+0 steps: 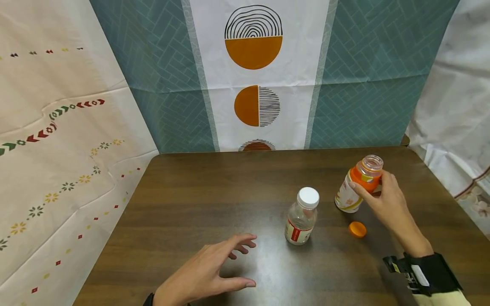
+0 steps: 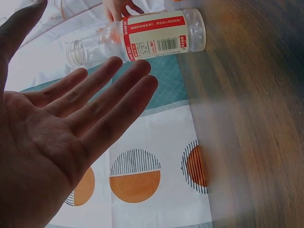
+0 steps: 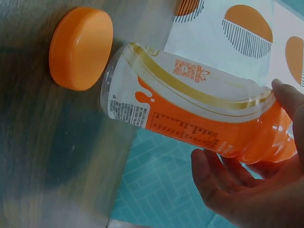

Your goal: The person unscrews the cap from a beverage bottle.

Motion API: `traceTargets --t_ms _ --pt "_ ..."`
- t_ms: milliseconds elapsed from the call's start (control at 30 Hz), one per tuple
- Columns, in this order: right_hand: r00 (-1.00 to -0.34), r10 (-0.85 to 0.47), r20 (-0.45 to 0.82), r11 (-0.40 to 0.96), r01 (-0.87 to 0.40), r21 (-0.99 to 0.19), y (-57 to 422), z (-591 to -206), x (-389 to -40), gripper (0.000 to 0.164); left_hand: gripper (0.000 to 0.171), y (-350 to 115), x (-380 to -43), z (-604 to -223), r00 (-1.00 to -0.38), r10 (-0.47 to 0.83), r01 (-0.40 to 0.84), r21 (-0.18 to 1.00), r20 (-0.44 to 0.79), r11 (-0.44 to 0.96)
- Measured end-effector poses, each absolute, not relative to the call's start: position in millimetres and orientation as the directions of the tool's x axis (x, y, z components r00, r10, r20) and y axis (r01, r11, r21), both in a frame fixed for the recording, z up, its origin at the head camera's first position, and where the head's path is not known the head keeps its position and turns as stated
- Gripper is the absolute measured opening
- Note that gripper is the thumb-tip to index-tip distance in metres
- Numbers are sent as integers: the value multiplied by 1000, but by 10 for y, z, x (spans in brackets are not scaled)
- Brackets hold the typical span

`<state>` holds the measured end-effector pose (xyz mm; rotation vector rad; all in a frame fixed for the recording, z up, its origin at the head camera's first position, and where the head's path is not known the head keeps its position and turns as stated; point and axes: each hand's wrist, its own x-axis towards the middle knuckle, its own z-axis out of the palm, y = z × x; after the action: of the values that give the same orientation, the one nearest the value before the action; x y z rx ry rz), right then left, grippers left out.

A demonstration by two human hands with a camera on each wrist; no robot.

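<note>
My right hand point(image 1: 387, 199) holds a clear bottle with an orange and white label point(image 3: 185, 107) around its upper part, thumb on one side and fingers on the other. The bottle's mouth is uncapped and its base is at the tabletop. Close to that base lies an orange cap point(image 1: 357, 229). Between the hands stands a second clear bottle point(image 1: 300, 223) with a cream and red label, topped by a white cap point(image 1: 308, 197) in the head view. My left hand point(image 1: 208, 270) is held left of this bottle, apart from it, fingers extended and palm facing it.
A dark brown wooden table point(image 1: 214, 191) carries these things. Behind it hangs a teal and white cloth point(image 1: 164, 76) with orange half-circle prints. Patterned white cloth point(image 1: 76, 148) drapes along the left side, and another white cloth point(image 1: 455, 106) along the right.
</note>
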<state>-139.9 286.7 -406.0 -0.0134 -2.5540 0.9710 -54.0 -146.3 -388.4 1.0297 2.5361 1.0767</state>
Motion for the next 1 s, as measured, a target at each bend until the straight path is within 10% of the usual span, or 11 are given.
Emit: traceTargets --t_ms 467,1000 --pt "-957 124 262 807 -56 -588 2996 -4011 -1087 91 65 -1473 -572 -3914 -737 669 531 697 98 482" --pt "-915 217 340 838 -4 -545 3047 -3806 -300 68 64 -1454 -588 -3878 -740 667 531 680 82 505"
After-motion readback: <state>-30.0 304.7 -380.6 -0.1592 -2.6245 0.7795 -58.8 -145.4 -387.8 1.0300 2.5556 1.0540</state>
